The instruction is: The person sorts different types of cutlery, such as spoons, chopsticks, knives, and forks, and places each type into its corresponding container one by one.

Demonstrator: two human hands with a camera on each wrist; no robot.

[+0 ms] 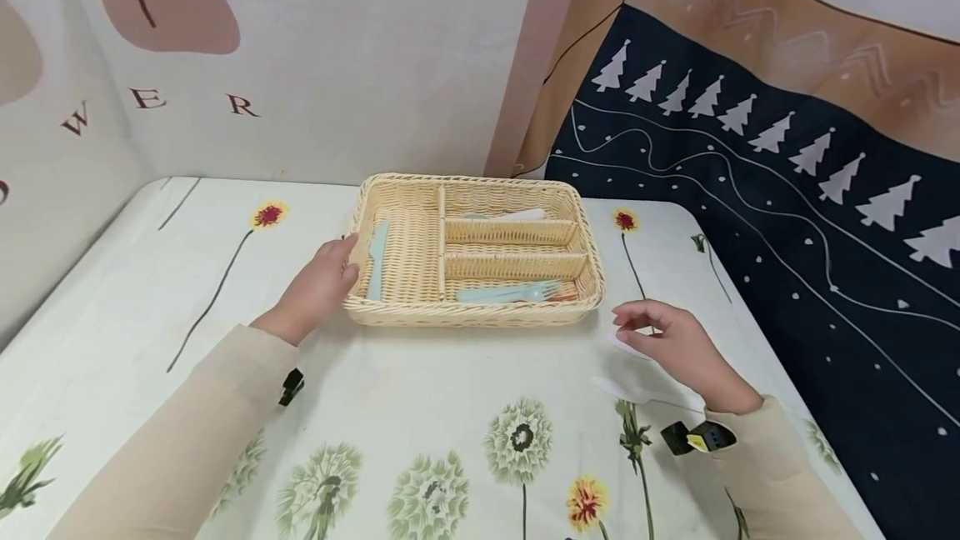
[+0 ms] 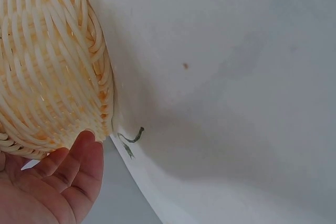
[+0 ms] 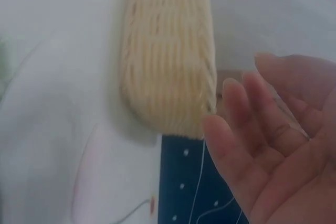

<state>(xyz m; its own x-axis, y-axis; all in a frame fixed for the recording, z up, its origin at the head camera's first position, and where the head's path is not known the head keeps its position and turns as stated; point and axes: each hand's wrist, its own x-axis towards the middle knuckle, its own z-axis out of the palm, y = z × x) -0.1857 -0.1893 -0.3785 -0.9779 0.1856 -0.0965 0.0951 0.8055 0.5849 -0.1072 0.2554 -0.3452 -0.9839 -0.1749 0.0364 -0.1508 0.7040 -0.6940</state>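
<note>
A wicker cutlery basket [image 1: 442, 317] with divided sections stands on the table. At its left end, my left hand [image 1: 318, 286] holds the rim; in the left wrist view its fingers [image 2: 84, 163] lie against the outer woven wall. Beyond the basket's near right corner, my right hand [image 1: 678, 348] hovers with loosely bent fingers and nothing in them. Under that hand, a pale pinkish-white piece [image 1: 628, 347] shows partly, its far part hidden. Closer to me lies a white utensil [image 1: 626, 391], spoon-like in outline.
Inside the basket are a light-blue knife [image 1: 378, 261] in the left section, light-blue forks [image 1: 510, 293] in the near right section, and a white handle [image 1: 525, 215] in the far one. A flower-printed cloth [image 1: 420, 382] covers the table. Printed fabric [image 1: 337, 65] hangs behind.
</note>
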